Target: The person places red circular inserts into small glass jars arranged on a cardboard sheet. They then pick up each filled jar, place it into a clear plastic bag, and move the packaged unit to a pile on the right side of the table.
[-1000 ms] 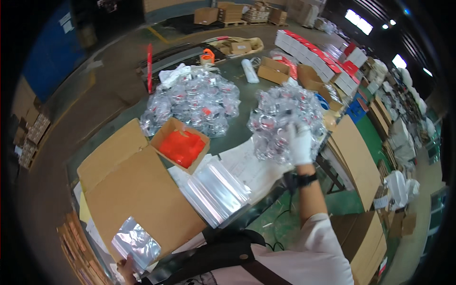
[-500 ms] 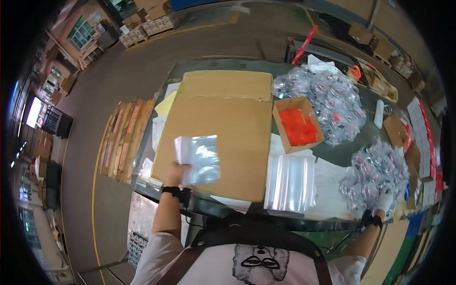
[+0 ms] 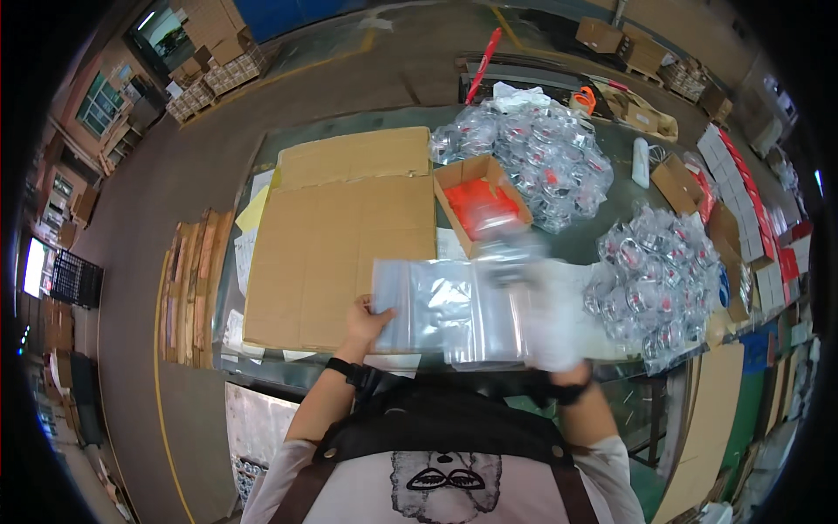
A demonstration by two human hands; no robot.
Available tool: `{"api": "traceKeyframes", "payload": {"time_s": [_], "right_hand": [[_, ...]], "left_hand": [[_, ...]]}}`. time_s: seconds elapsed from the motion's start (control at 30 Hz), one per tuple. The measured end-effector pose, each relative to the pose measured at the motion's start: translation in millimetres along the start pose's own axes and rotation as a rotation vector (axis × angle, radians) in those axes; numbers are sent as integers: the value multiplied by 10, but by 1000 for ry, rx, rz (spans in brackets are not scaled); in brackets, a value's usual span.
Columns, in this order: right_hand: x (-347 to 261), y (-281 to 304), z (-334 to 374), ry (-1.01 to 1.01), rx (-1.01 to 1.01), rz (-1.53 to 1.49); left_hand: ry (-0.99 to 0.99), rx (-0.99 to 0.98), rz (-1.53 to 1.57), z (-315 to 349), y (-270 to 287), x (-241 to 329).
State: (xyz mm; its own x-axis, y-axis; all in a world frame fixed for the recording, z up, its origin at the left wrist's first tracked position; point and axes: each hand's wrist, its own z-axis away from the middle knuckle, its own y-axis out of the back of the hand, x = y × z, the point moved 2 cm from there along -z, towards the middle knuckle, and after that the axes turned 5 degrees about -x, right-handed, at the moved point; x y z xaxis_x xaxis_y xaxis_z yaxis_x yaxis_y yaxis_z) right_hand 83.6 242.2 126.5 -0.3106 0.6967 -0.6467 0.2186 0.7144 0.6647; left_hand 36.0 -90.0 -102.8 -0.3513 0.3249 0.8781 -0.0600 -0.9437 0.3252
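Observation:
A clear plastic bag (image 3: 428, 301) lies flat, its left edge pinched by my bare left hand (image 3: 370, 320). Its right part overlaps a stack of clear plastic bags (image 3: 491, 327) at the table's front. My right hand (image 3: 555, 319), in a white glove, is smeared by motion over that stack's right side. At its fingertips is a blurred, shiny wrapped part (image 3: 508, 251), in front of a cardboard box (image 3: 515, 194) of red-orange pieces. The right fingers do not show sharply. Clear-wrapped shiny parts form one heap (image 3: 650, 288) to the right.
A large flat cardboard sheet (image 3: 345, 253) covers the table's left half. Another heap of wrapped parts (image 3: 541, 157) sits behind the box. An orange tape dispenser (image 3: 583, 100) is at the back, and white-and-red cartons (image 3: 738, 196) line the right. Wooden boards (image 3: 194, 288) stand beyond the left edge.
My left hand has brought the bag right, from over the cardboard to the bag stack. My right hand has swung left from the right heap with a wrapped part. The view has turned right.

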Motion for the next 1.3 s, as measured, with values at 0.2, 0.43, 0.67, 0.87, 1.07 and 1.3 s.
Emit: {"api": "traceKeyframes", "payload": {"time_s": [0.2, 0.43, 0.67, 0.87, 1.07, 1.3], "right_hand": [[107, -1735, 285, 102, -609, 385], [-149, -443, 818, -412, 81, -69], [-282, 70, 2791, -975, -98, 135], [171, -612, 5995, -1939, 69, 16], [136, -869, 7675, -2017, 341, -490], [-11, 130, 8957, -2083, 1108, -450]], "left_hand": [[-251, 76, -11, 91, 410, -154], [-387, -371, 390, 692, 670, 182], [-116, -854, 37, 1350, -122, 583], [-252, -1391, -202, 2344, -1527, 1226], [-189, -1648, -400, 3158, -3149, 993], [-446, -1319, -1772, 2217, -5628, -1432]]}}
